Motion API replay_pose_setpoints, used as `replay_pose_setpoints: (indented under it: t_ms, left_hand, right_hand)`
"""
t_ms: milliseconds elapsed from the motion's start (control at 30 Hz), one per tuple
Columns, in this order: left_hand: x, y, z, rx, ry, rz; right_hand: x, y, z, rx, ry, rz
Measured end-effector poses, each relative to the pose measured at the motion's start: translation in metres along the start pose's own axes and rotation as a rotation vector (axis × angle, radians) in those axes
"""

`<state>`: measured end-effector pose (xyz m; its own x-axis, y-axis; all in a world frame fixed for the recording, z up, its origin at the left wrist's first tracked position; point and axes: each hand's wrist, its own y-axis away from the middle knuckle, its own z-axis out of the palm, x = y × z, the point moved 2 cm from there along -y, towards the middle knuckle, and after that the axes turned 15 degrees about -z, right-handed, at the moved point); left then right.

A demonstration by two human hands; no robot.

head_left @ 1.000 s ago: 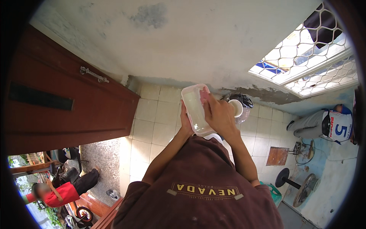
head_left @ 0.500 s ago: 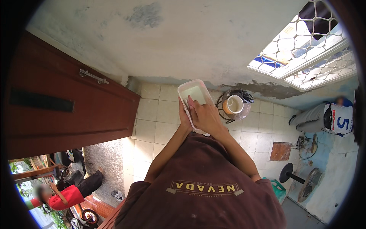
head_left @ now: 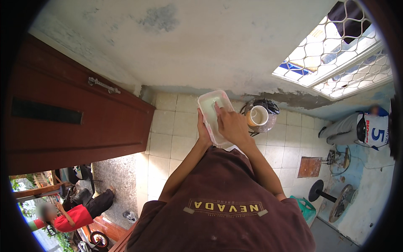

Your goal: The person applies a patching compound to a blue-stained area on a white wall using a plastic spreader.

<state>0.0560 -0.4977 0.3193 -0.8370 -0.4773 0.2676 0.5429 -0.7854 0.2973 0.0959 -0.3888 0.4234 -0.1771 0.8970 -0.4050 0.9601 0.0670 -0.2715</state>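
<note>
Since half a second ago the right hand (head_left: 233, 127) and the small pink piece (head_left: 217, 108) have moved from the container's left edge toward its middle. At left is a brown door (head_left: 75, 138); farther right, the left hand (head_left: 204, 131) clasps the side of the pale rectangular container (head_left: 226, 99), its fingers partly hidden underneath. The container is tilted in front of the torso, whitish inside. The right hand's fingers are clamped on the pink piece within it. Beyond, a cup (head_left: 258, 115) stands on a stool (head_left: 268, 126) beside black plastic (head_left: 267, 104).
</note>
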Motion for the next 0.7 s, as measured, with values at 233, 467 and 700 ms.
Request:
replay_pose_setpoints:
  t_ms: [233, 467, 700]
  left_hand:
    - [0.003, 0.002, -0.001, -0.134, -0.019, 0.021]
    - [-0.003, 0.006, -0.003, -0.038, 0.072, -0.033]
    - [-0.007, 0.004, 0.001, -0.079, 0.051, -0.03]
  right_hand:
    - [-0.017, -0.008, -0.034, -0.054, -0.096, 0.013]
    - [-0.009, 0.001, -0.02, -0.056, 0.073, -0.057]
    - [-0.007, 0.001, -0.021, -0.085, 0.084, 0.039]
